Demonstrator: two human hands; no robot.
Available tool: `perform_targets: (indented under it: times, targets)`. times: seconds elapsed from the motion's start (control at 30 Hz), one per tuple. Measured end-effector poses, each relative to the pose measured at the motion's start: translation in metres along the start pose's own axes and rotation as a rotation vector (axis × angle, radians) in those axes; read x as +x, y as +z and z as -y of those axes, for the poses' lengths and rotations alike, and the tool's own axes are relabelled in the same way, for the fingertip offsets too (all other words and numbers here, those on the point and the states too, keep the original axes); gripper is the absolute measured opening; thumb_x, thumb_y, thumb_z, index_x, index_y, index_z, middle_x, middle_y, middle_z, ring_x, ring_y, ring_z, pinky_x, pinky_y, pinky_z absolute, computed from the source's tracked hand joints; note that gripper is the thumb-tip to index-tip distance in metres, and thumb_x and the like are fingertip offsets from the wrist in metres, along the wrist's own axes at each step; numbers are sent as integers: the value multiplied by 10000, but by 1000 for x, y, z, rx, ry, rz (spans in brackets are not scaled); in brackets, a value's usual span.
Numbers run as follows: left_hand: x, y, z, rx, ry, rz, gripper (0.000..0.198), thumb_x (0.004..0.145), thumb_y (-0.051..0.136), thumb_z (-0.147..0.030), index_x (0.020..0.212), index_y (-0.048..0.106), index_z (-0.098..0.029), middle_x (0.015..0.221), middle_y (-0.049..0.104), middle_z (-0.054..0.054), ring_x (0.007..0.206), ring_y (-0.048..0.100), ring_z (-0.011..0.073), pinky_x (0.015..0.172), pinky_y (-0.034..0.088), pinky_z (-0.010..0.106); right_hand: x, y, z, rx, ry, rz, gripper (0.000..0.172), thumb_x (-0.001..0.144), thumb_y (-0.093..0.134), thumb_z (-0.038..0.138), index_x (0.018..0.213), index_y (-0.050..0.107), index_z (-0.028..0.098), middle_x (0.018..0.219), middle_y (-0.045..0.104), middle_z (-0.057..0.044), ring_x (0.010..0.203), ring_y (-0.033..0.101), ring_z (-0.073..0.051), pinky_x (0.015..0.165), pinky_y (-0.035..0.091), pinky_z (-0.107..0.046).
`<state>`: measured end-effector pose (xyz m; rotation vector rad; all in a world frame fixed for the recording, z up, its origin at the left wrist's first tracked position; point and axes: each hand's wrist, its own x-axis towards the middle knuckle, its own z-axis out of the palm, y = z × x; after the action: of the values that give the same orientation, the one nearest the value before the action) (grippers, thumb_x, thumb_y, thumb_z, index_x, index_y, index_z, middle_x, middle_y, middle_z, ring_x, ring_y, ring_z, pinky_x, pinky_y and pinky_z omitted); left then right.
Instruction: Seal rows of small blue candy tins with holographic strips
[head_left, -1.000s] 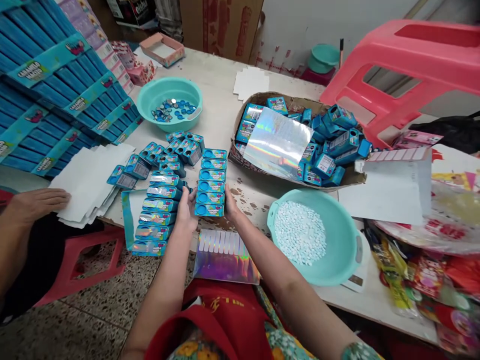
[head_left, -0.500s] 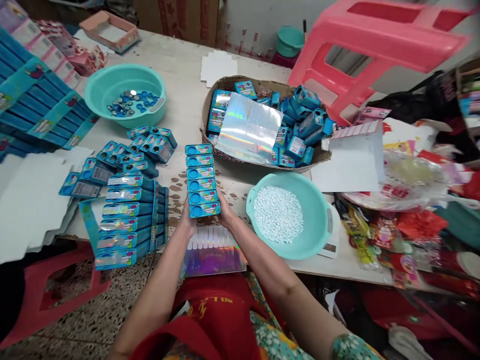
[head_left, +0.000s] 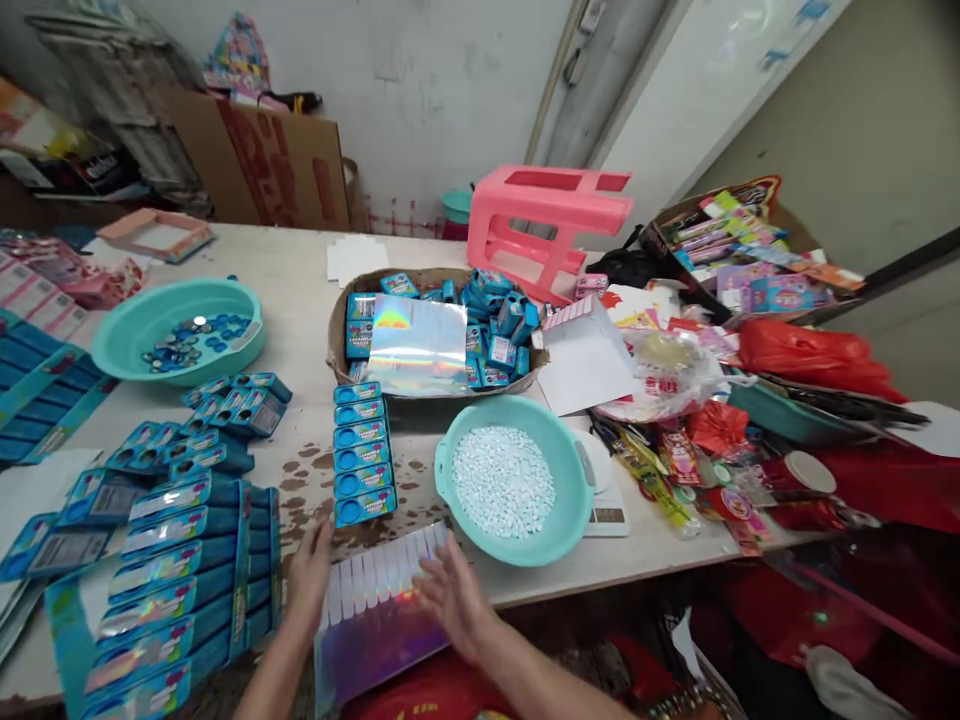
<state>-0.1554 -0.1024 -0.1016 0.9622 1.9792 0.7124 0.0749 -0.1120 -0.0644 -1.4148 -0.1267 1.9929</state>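
Note:
A row of several blue candy tins (head_left: 364,455), with round recesses on their tops, stands on the table in front of the cardboard box. Below it, close to me, lies a shiny purple holographic sheet (head_left: 390,635) with pale strips along its far edge. My left hand (head_left: 309,568) is at the sheet's left side, fingers stretched out, holding nothing I can see. Over the sheet's right edge, my right hand (head_left: 454,592) is open with its fingers spread; whether it touches the sheet I cannot tell.
A teal basin of white pellets (head_left: 504,480) stands at the right, partly over a scale (head_left: 606,515). Another teal basin (head_left: 180,365) holds small blue pieces. More tins fill the cardboard box (head_left: 337,350). Stacked tins (head_left: 172,580) stand left. A pink stool (head_left: 551,215) rests behind.
Both hands have let go of the row of tins, which now stands on the table. They have drawn back towards me and opened beside the sheet. The camera view has tilted up.

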Motion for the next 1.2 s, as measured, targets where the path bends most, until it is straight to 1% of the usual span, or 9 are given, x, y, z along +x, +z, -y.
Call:
perform_targets:
  times: [0.03, 0.13, 0.27, 0.5, 0.63, 0.77, 0.9, 1.0, 1.2]
  targets:
    - [-8, 0, 10, 118, 18, -22, 557, 854, 295, -551, 1225, 506, -192, 1199, 589, 105, 1145, 519, 282, 938, 427, 416, -7, -22, 2, 82, 27, -89, 634, 626, 560, 729, 1021, 592, 235, 1086, 648, -99, 941, 657, -255, 807, 527, -411]
    - [-30, 11, 28, 478, 189, 16, 521, 806, 436, -465, 1223, 516, -163, 1247, 543, 121, 1201, 442, 293, 1017, 328, 433, -10, -68, 25, 266, -166, -297, 572, 581, 684, 558, 1052, 561, 258, 1082, 651, -52, 982, 642, -250, 795, 552, -381]
    - [-42, 34, 25, 871, 262, 44, 505, 771, 530, -281, 1262, 506, -167, 1276, 498, 140, 1186, 416, 319, 961, 322, 462, -3, -85, 50, 274, -317, -518, 544, 499, 686, 256, 1027, 565, 314, 981, 688, 11, 1004, 628, -260, 722, 590, -382]
    - [-31, 41, 7, 987, 272, 64, 376, 753, 535, -211, 1126, 567, -183, 1176, 517, 126, 1114, 431, 300, 848, 359, 430, -55, -122, 50, 344, -295, -467, 687, 444, 728, 122, 1075, 544, 319, 885, 710, 44, 831, 685, -225, 684, 609, -341]
    - [-26, 40, -1, 993, 234, 100, 346, 745, 532, -213, 1087, 568, -176, 1143, 535, 120, 1101, 445, 296, 842, 357, 428, -84, -132, 73, 300, -308, -428, 711, 442, 752, 118, 1098, 549, 299, 877, 716, 22, 777, 693, -238, 656, 612, -362]
    - [-19, 41, -3, 933, 170, 150, 422, 751, 491, -198, 1172, 518, -196, 1170, 552, 117, 1139, 455, 296, 864, 343, 425, -96, -122, 118, 259, -372, -386, 659, 459, 758, 108, 1074, 579, 263, 919, 713, -12, 787, 690, -237, 676, 610, -357]
    - [-15, 40, 3, 871, 162, 187, 478, 752, 476, -208, 1230, 485, -214, 1189, 565, 111, 1167, 453, 291, 877, 335, 411, -82, -91, 180, 186, -464, -300, 563, 508, 715, 73, 1036, 597, 229, 944, 704, -34, 820, 677, -231, 648, 604, -334]
    - [-15, 40, 6, 880, 178, 185, 466, 750, 487, -217, 1215, 507, -211, 1207, 565, 105, 1177, 444, 294, 894, 328, 416, -45, -54, 233, 148, -552, -180, 500, 559, 645, 26, 1021, 589, 208, 922, 694, -27, 842, 661, -202, 688, 597, -326]
    - [-18, 41, 7, 863, 195, 153, 426, 754, 498, -216, 1178, 540, -216, 1234, 563, 92, 1173, 451, 281, 888, 336, 407, 49, 12, 307, 89, -568, -191, 419, 600, 551, -12, 978, 545, 168, 832, 634, -31, 765, 630, -199, 644, 596, -445]
